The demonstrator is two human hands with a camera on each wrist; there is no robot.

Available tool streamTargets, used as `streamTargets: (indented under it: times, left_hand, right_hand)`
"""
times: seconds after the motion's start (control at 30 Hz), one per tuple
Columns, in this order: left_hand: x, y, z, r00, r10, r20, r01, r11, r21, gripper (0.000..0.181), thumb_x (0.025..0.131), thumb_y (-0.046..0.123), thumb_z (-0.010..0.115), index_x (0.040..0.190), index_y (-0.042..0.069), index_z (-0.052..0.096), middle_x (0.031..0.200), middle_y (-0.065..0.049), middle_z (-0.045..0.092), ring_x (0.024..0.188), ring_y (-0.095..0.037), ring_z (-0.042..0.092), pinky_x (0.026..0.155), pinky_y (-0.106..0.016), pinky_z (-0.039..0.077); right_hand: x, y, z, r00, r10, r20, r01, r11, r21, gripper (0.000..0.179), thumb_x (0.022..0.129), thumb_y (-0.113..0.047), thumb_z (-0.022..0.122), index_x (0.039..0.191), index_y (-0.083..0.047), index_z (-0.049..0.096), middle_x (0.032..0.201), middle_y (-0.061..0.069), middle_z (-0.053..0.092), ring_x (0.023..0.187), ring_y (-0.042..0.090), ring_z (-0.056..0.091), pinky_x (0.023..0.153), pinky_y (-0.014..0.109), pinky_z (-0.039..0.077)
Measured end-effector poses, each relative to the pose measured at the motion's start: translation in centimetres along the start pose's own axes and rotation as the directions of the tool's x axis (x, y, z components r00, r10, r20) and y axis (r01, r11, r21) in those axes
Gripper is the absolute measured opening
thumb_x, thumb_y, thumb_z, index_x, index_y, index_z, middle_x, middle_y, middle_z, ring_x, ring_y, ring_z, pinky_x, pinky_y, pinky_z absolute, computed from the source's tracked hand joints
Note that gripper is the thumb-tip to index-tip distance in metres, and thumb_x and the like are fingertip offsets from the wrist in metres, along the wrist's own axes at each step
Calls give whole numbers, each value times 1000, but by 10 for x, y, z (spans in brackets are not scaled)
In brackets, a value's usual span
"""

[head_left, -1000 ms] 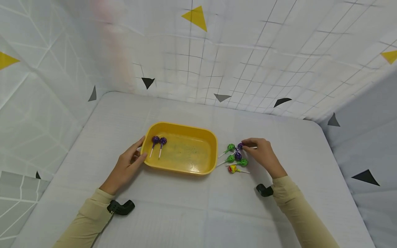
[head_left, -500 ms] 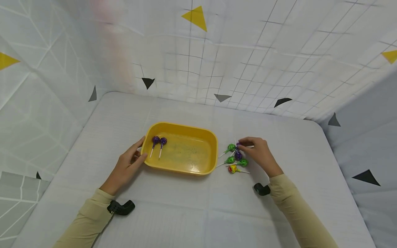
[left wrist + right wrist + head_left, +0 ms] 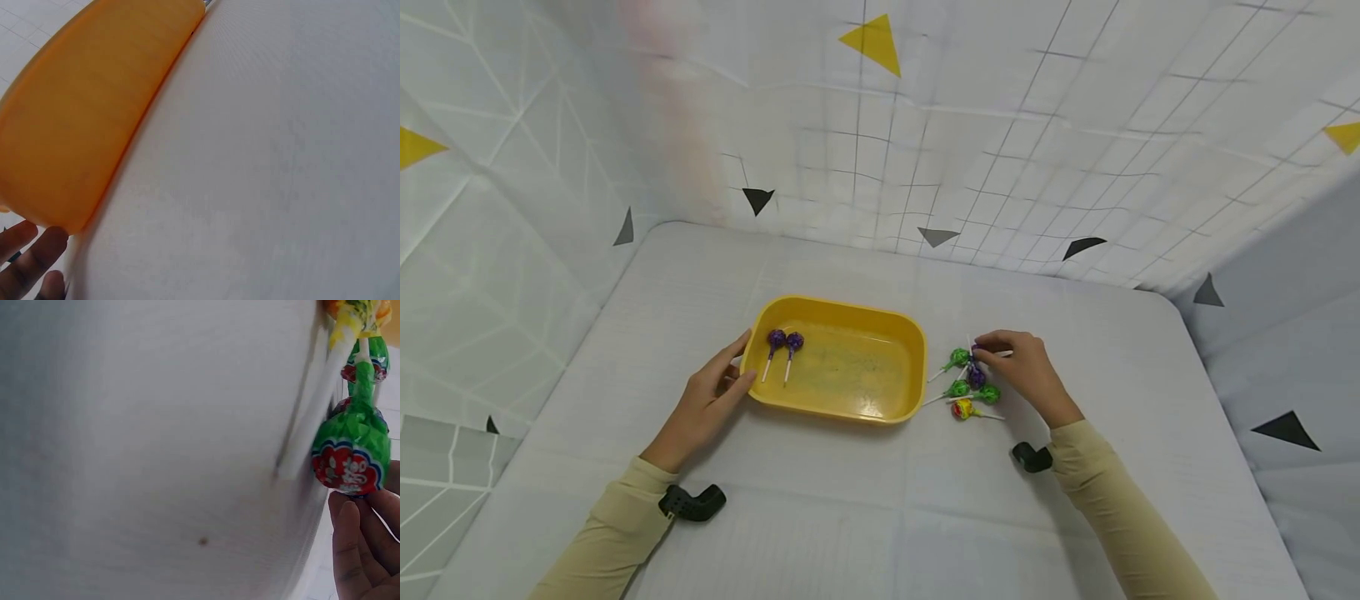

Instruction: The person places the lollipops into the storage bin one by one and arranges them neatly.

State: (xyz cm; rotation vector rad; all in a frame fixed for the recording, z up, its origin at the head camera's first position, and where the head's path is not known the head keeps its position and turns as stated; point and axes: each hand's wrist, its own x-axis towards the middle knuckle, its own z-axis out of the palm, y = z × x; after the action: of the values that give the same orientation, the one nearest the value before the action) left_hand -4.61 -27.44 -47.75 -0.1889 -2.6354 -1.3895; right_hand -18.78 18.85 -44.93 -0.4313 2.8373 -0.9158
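My left hand [image 3: 703,400] rests against the left end of a yellow tray [image 3: 842,367]; in the left wrist view its fingers [image 3: 40,256] touch the tray's outer wall [image 3: 81,112]. Two purple lollipops [image 3: 777,338] lie side by side in the tray's left part, sticks toward me. Right of the tray, my right hand [image 3: 1026,367] pinches a purple lollipop [image 3: 975,351], mostly hidden by the fingertips. Just in front of it lies another purple lollipop [image 3: 976,379]. In the right wrist view a green lollipop [image 3: 352,453] hides part of the right hand's work.
Around the right hand lie three green lollipops [image 3: 958,388] and a yellow-and-red lollipop [image 3: 962,409], their sticks pointing different ways. Some sticks reach close to the tray's right end. A white-covered table [image 3: 850,500] lies beneath, with white patterned sheets [image 3: 1000,125] behind it.
My right hand has shifted slightly left with the purple lollipop, whose stick now points away from me. Left hand, tray and the other lollipops look almost unmoved.
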Motion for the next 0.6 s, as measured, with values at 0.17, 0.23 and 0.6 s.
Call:
streamTargets:
  times: [0.17,0.23,0.6]
  left_hand:
    - [0,0,0,1000,-16,9,16,1000,9,60,108,23,56,163,15,33,149,-15,55,93,-9,53,82,-14,45]
    - [0,0,0,1000,-20,9,20,1000,12,60,108,23,55,163,15,33,149,-15,55,94,-9,53,83,-15,45]
    - [0,-1,0,1000,11,13,-11,1000,-19,60,108,17,56,163,14,33,150,-17,55,94,-8,56,80,-16,48]
  right_hand:
    - [2,-3,-4,999,-35,-25,36,999,12,27,99,-18,71,121,-2,74,116,17,76,110,33,71,95,51,57]
    - [3,-6,-6,999,-38,-31,38,999,9,27,99,-17,71,121,-2,73,116,17,76,111,33,71,95,52,57]
    - [8,-26,-20,996,-67,-54,67,998,-1,29,99,-21,72,121,-3,74,117,16,76,109,32,71,93,50,59]
